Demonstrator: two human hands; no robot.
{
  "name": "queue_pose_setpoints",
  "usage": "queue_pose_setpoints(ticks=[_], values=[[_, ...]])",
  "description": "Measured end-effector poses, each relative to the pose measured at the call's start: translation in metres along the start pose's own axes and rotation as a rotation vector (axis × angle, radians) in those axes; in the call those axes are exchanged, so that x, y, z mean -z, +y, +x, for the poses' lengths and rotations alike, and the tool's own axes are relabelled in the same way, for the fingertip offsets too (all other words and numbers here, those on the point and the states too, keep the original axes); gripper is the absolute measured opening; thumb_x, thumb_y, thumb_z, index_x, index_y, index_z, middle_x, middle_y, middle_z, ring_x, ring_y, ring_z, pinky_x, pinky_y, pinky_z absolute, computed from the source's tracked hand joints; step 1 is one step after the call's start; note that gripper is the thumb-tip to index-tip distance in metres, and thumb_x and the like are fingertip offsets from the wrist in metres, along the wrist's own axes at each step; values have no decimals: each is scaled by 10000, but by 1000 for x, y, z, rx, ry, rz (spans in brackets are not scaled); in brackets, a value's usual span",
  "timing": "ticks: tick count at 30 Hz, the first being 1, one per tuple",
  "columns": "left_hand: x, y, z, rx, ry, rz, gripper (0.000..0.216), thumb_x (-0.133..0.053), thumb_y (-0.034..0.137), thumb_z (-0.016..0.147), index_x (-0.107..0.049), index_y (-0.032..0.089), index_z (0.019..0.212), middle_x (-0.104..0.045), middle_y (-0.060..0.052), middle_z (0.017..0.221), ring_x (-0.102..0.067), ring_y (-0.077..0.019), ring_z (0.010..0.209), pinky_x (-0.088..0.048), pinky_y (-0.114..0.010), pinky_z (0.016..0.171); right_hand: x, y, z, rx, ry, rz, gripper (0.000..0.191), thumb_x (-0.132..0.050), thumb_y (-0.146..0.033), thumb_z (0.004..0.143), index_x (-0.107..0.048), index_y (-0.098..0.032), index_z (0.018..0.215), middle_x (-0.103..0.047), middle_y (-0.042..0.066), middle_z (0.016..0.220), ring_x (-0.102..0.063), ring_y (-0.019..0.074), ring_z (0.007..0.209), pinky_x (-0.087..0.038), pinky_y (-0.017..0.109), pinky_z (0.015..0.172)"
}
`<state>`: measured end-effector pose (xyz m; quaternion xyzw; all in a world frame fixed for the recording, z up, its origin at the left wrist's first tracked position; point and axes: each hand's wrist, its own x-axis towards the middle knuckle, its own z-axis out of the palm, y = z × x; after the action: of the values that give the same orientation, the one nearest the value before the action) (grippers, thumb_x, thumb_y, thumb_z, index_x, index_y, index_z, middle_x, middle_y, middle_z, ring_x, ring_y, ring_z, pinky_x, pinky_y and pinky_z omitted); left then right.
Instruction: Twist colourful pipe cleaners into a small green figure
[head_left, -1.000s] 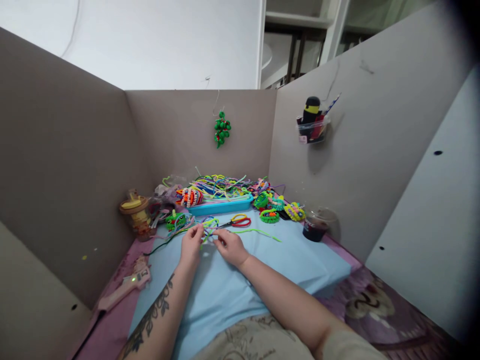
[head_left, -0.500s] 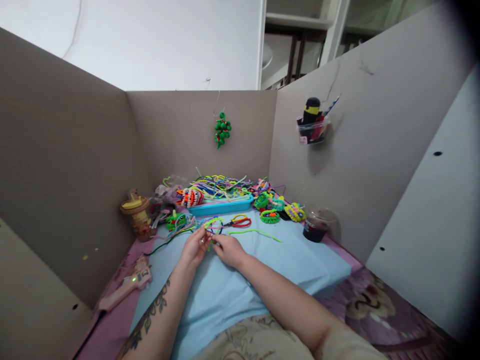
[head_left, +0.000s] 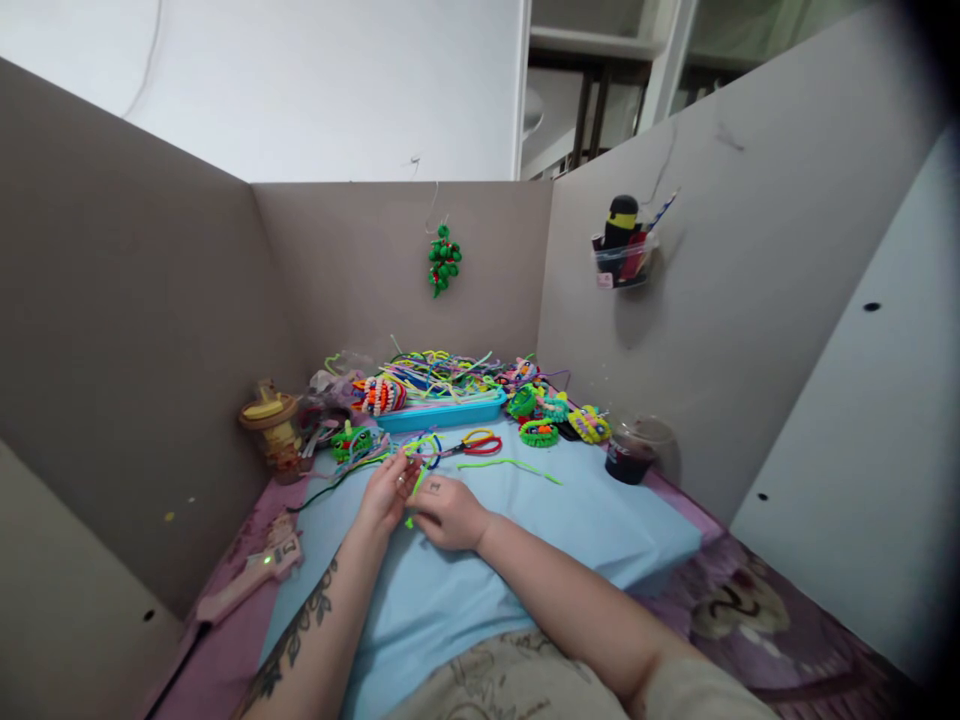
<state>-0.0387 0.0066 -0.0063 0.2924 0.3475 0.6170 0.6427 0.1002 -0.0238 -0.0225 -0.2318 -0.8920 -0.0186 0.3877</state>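
Above the blue cloth [head_left: 525, 540], my left hand [head_left: 386, 488] is closed, its fingertips pinching a bright green pipe cleaner [head_left: 421, 482]. My right hand [head_left: 451, 514] is curled close beside it, fingers closed at the same pipe cleaner, whose lower end hangs between the two hands. Just beyond my fingertips lie loops of yellow-green, blue and purple pipe cleaners; which of them join the held one I cannot make out. Scissors with red and yellow handles [head_left: 484, 441] lie right behind my hands. Another green pipe cleaner [head_left: 514, 463] stretches across the cloth to their right.
A blue tray [head_left: 442, 412] heaped with pipe cleaners stands at the back. Colourful pipe-cleaner figures [head_left: 540, 432] flank it. A lidded cup [head_left: 271, 430] and a pink glue gun [head_left: 255, 575] are at left, a dark drink cup [head_left: 634, 455] at right. Grey panels enclose three sides.
My right hand has turned and dropped a little toward me, its back now facing up. More of the green pipe cleaner shows between my hands. The left hand has barely moved.
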Motion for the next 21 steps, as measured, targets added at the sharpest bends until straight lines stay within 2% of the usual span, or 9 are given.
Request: queue_pose_setpoints(ticks=[4, 7, 9, 11, 13, 15, 21], values=[[1, -2, 1, -5, -3, 28, 133, -649, 257, 720, -566, 158, 748, -643, -16, 707, -620, -111, 665, -496, -222, 654, 2, -8, 1, 148, -41, 93, 224, -533, -214, 726, -567, -231, 947, -621, 24, 861, -543, 156, 850, -446, 273, 789], [1, -2, 2, -13, 15, 15, 155, -677, 244, 689, -574, 162, 771, -650, -16, 736, -623, -110, 692, -491, -212, 656, 1, -8, 1, 149, -32, 119, 256, -498, -176, 737, -560, -233, 978, -619, 26, 851, -544, 159, 848, -451, 279, 781], [1, -1, 0, -21, 18, 25, 184, -701, 244, 660, -576, 154, 761, -636, -10, 698, -608, -99, 643, -477, -190, 598, 0, -4, 0, 49, 36, 120, 305, -455, -152, 769, -535, -226, 1054, -617, 39, 884, -543, 163, 861, -453, 288, 777], [-1, 0, -2, -33, -3, 63, 219, -724, 266, 633, -583, 143, 747, -619, -4, 672, -585, -86, 602, -465, -177, 568, 0, 3, -1, -95, 187, 92, 337, -413, -139, 806, -497, -206, 1125, -604, 65, 953, -534, 174, 904, -445, 312, 801], [-5, 0, -6, -29, -30, 113, 258, -742, 291, 607, -597, 136, 752, -621, -11, 696, -582, -88, 616, -467, -182, 586, 0, 10, -1, -239, 371, 26, 334, -408, -151, 825, -479, -181, 1149, -575, 97, 1025, -505, 199, 978, -417, 362, 858], [-9, 0, -10, -4, -66, 165, 296, -754, 315, 585, -613, 131, 768, -629, -25, 735, -588, -102, 649, -472, -199, 615, 0, 17, 0, -341, 470, -29, 299, -438, -179, 826, -501, -173, 1118, -554, 109, 1046, -477, 219, 1016, -386, 401, 893], [-14, -2, -13, -15, -128, 250, 350, -772, 371, 530, -599, 112, 689, -577, 5, 608, -540, -79, 566, -446, -200, 587, -2, 23, 1, -415, 392, -13, 138, -467, -177, 826, -590, -193, 889, -588, 54, 856, -499, 188, 870, -415, 338, 800]])
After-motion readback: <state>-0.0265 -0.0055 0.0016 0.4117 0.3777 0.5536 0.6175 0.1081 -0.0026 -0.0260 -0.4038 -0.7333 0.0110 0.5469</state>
